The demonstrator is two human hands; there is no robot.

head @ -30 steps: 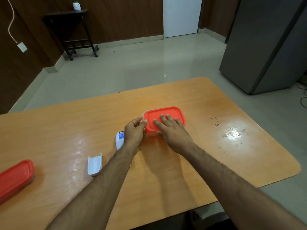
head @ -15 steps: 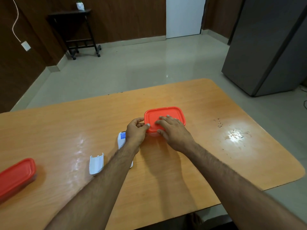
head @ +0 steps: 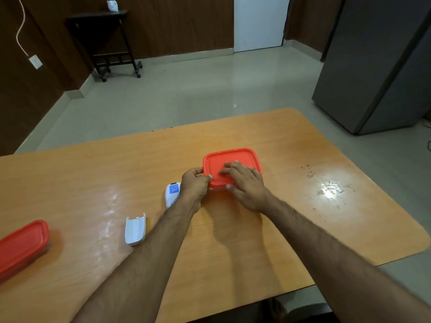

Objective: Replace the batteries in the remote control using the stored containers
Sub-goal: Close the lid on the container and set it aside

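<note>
I had the left hand [head: 194, 186] fingers pinching the container lid [head: 231, 165] corner, right hand [head: 245, 183] fingers flat on top; next, peel it off.

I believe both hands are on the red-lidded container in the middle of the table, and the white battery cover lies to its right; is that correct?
Not quite: the head view shows the battery cover lying to the left of the container, nearer the table's front edge. The rest holds: the left hand grips the lid's corner and the right hand rests on top.
</note>
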